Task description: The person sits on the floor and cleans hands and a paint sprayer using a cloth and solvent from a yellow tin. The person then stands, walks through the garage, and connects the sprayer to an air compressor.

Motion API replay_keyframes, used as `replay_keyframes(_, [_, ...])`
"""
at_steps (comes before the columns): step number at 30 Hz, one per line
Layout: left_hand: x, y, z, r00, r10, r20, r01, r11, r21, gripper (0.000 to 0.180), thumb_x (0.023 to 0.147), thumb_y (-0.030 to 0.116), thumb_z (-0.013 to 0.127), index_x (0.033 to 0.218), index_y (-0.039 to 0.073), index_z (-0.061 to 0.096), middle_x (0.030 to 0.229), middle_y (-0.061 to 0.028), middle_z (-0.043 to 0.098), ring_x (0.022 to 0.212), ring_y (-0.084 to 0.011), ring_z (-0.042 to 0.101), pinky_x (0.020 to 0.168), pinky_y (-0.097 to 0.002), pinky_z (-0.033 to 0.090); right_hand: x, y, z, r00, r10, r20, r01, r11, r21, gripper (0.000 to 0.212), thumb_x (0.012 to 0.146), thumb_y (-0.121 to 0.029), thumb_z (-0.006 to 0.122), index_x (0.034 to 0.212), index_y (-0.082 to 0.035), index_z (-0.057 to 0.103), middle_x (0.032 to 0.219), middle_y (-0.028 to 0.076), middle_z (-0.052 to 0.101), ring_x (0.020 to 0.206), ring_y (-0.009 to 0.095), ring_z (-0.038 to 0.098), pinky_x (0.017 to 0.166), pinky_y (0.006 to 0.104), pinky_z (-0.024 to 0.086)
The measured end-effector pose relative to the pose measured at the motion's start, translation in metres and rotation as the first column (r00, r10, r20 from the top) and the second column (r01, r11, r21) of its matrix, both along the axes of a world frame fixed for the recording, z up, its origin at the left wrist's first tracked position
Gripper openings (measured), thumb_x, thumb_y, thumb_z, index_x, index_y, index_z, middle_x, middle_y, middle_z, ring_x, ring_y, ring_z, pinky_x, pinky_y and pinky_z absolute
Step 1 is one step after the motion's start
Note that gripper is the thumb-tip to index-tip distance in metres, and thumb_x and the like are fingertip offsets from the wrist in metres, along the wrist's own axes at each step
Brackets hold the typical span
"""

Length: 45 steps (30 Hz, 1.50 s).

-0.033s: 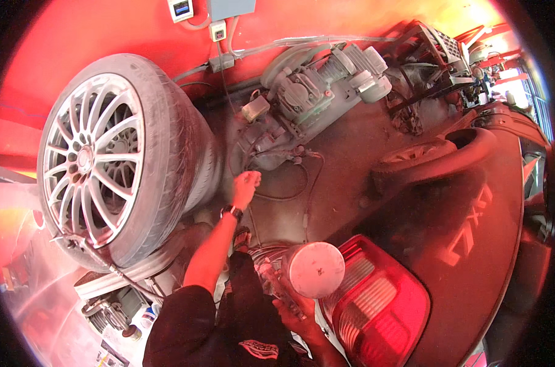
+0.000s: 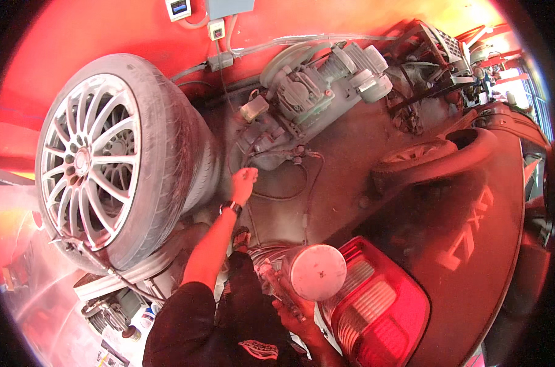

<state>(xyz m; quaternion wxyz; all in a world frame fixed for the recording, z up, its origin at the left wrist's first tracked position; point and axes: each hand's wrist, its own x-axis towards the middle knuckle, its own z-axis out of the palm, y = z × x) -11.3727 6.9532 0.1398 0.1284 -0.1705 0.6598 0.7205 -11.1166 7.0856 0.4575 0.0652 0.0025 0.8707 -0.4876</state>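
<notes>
My right hand [image 2: 294, 317] is wrapped round a spray gun [image 2: 271, 278]. A round white-lidded cup [image 2: 318, 273] sits on the gun and hides part of it, close to a red and clear tail light [image 2: 381, 300]. My left arm reaches forward, a dark watch [image 2: 231, 208] on its wrist. At its end my left hand [image 2: 245, 182] is closed, fingers curled in. A dark hose [image 2: 283, 198] passes beside that hand; whether the fingers hold it is hidden.
A dusty tyre on a silver multi-spoke wheel [image 2: 85, 162] stands at left. An air compressor [image 2: 305, 92] sits by the red wall. Another tyre [image 2: 436, 156] lies beyond the dark car panel [image 2: 473, 244] on the right. A grey machine [image 2: 115, 312] is at lower left.
The view has shifted very slightly. The spray gun's cup sits a touch further right and lower in the picture; both hands keep their grip.
</notes>
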Motion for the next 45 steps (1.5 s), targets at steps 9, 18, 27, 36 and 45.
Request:
replay_keyframes(9, [-0.128, 0.026, -0.084, 0.962, -0.014, -0.274, -0.172, 0.747, -0.642, 0.049, 0.090, 0.012, 0.060, 0.135, -0.004, 0.050, 0.137, -0.0267, 0.046, 0.128, -0.0411, 0.046, 0.111, -0.0456, 0.036, -0.036, 0.014, 0.005, 0.965, 0.126, 0.230, -0.122, 0.992, -0.031, 0.063, 0.103, -0.032, 0.042, 0.159, -0.015, 0.019, 0.165, 0.001, 0.022, 0.149, 0.020, 0.025, 0.121, 0.0399, 0.020])
replay_keyframes(18, [-0.137, 0.052, -0.102, 0.966, -0.199, -0.166, -0.024, 0.570, -0.821, 0.047, 0.089, 0.014, 0.060, 0.135, 0.004, 0.056, 0.132, -0.0246, 0.048, 0.124, -0.0414, 0.047, 0.106, -0.0477, 0.038, -0.030, 0.019, 0.003, 0.916, -0.094, 0.390, 0.196, 0.953, -0.230, 0.062, 0.102, -0.026, 0.044, 0.158, -0.013, 0.021, 0.162, 0.004, 0.026, 0.147, 0.020, 0.028, 0.117, 0.0381, 0.024])
replay_keyframes(27, [-0.143, 0.071, -0.104, 0.987, -0.064, -0.146, -0.046, 0.760, -0.649, 0.040, 0.091, 0.025, 0.057, 0.123, 0.004, 0.066, 0.132, -0.0196, 0.054, 0.120, -0.0364, 0.053, 0.102, -0.0451, 0.043, -0.022, 0.020, 0.000, 0.888, -0.136, 0.438, 0.276, 0.921, -0.273, 0.062, 0.100, -0.020, 0.045, 0.158, -0.012, 0.023, 0.160, 0.006, 0.030, 0.144, 0.021, 0.032, 0.112, 0.0364, 0.028])
replay_keyframes(36, [-0.150, 0.055, -0.081, 0.938, -0.211, -0.275, -0.018, 0.763, -0.647, 0.057, 0.072, 0.036, 0.076, 0.115, 0.000, 0.068, 0.131, -0.0209, 0.055, 0.124, -0.0349, 0.052, 0.108, -0.0411, 0.041, -0.032, 0.024, -0.011, 0.872, -0.127, 0.472, 0.301, 0.901, -0.313, 0.062, 0.099, -0.014, 0.047, 0.157, -0.010, 0.025, 0.157, 0.009, 0.034, 0.141, 0.021, 0.036, 0.108, 0.0347, 0.032])
replay_keyframes(45, [-0.147, 0.074, -0.053, 0.988, -0.152, 0.037, 0.135, 0.713, -0.688, 0.072, 0.068, 0.047, 0.082, 0.120, 0.002, 0.062, 0.122, -0.0244, 0.058, 0.119, -0.0402, 0.055, 0.102, -0.0489, 0.044, -0.031, 0.026, -0.013, 0.863, -0.135, 0.486, 0.333, 0.876, -0.348, 0.062, 0.097, -0.008, 0.049, 0.156, -0.009, 0.027, 0.154, 0.011, 0.038, 0.138, 0.022, 0.039, 0.103, 0.0329, 0.036])
